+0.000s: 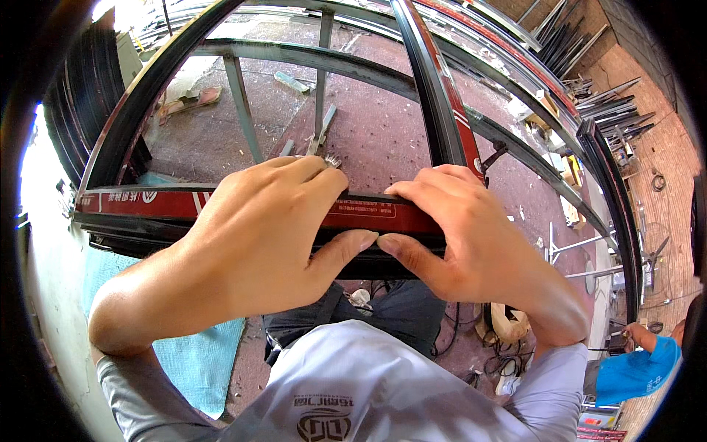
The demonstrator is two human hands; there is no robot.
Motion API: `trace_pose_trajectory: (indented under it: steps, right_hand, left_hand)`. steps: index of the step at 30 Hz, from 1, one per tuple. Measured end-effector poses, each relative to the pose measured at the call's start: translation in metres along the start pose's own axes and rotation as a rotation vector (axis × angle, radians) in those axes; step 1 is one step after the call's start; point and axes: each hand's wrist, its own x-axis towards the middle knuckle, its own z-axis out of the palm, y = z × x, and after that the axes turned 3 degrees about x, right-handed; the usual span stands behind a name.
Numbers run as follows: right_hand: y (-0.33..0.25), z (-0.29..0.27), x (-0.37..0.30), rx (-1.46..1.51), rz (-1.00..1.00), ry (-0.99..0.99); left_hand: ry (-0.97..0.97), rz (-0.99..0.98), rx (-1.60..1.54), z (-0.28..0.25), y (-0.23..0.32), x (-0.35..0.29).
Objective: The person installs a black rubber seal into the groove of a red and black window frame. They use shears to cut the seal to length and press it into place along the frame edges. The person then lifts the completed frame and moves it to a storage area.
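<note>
A black metal frame with red printed film lies across in front of me, its near rail just beyond my lap. My left hand is closed over this rail, fingers over the far edge and thumb on the near black edge. Close to the corner with a bar running away from me, my right hand grips the same rail. Both thumb tips almost meet on the near edge. Fingertips of both hands are partly hidden behind the rail. The far-running bar also carries red film.
Grey metal support rails stand under the frame. Dark curved-looking profiles lean at the left, above a light blue mat. Cables lie on the floor at right. A person in a blue shirt is at the lower right, beside a long black profile.
</note>
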Motion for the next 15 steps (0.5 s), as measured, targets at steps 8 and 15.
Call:
trace_pose_trajectory:
  steps: [8,15]
  right_hand:
    - [-0.003,0.005,-0.004,-0.043,0.022,0.036]
    - [0.012,-0.010,-0.012,0.035,0.045,-0.059]
  left_hand:
    - [0.001,-0.008,-0.012,0.000,0.001,-0.001]
    - [0.011,-0.036,-0.037,-0.010,-0.010,-0.013]
